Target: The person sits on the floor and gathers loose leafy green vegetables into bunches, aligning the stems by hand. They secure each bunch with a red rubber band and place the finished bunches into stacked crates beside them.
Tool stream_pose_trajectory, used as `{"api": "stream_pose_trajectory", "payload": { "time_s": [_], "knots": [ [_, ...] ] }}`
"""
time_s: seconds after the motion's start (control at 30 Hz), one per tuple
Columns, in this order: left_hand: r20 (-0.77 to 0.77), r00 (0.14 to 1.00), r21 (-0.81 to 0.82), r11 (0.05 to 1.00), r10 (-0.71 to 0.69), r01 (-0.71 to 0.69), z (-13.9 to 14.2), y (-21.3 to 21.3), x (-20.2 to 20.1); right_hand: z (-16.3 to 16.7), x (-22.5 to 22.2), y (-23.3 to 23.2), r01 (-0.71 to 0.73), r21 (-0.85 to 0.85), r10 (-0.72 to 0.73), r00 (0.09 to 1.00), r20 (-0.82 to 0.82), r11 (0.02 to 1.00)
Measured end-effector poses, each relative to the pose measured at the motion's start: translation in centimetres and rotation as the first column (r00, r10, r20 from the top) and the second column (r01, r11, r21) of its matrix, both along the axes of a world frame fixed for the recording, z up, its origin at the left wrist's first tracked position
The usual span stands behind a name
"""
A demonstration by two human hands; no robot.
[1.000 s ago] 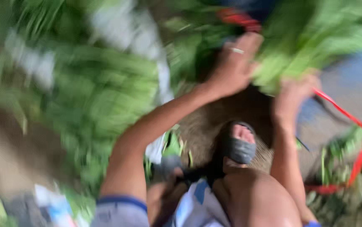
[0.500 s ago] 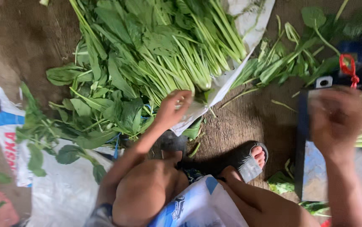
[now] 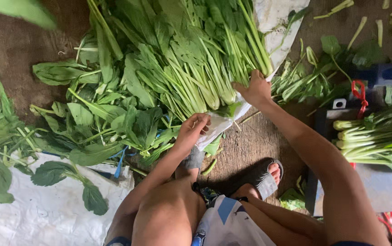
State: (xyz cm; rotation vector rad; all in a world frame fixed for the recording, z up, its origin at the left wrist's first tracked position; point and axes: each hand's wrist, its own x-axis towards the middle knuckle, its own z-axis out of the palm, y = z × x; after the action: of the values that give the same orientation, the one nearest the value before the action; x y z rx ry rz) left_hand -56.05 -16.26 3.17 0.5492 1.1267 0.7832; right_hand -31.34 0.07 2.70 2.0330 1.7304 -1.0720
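A big pile of leafy greens (image 3: pixel 182 68) with pale stems lies on a white sack (image 3: pixel 278 18) on the ground in front of me. My right hand (image 3: pixel 253 89) grips the stem ends at the pile's near right edge. My left hand (image 3: pixel 193 130) is curled on the sack's near edge (image 3: pixel 214 125), just below the stems. Whether the fingers also hold stems is hidden. Both forearms reach forward over my bent knees.
Another bunch of greens (image 3: pixel 378 136) rests on a dark blue stand (image 3: pixel 328 123) at the right, beside a red band (image 3: pixel 359 95). Loose leaves (image 3: pixel 82 150) spread left onto a second white sack (image 3: pixel 45 218). My sandalled foot (image 3: pixel 264 175) stands on the brown mat.
The view has steadied and closed in on the pile. My right hand has come from the right side onto the stem ends. My left hand has dropped to the sack's edge.
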Motion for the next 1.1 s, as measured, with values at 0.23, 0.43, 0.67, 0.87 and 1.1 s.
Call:
{"api": "stream_pose_trajectory", "payload": {
  "time_s": [0.23,0.43,0.67,0.87,1.1],
  "knots": [
    [0.115,0.992,-0.085,0.996,0.045,-0.035,0.3,-0.6,-1.0,4.2,-0.4,1.1,0.184,-0.343,-0.301,0.896,-0.326,0.921],
    [0.27,0.957,-0.042,0.994,0.105,-0.097,3.3,3.1,-2.7,8.1,-4.2,0.4,0.492,-0.381,-0.613,0.508,-0.605,0.783],
    [0.218,0.976,-0.024,1.0,-0.008,0.013,4.9,3.5,-2.7,10.5,-11.6,-8.6,-0.241,0.198,0.278,0.942,-0.19,0.95],
    [0.434,0.783,-0.494,0.844,0.446,-0.207,-0.9,1.1,-2.0,10.3,-9.6,-8.2,-0.491,0.098,0.468,0.724,-0.507,0.866],
    [0.525,0.75,-0.391,0.897,0.403,-0.209,-3.6,-1.1,-3.8,8.7,-12.1,0.1,-0.214,0.647,0.522,0.786,-0.332,0.732]
  ]
}}
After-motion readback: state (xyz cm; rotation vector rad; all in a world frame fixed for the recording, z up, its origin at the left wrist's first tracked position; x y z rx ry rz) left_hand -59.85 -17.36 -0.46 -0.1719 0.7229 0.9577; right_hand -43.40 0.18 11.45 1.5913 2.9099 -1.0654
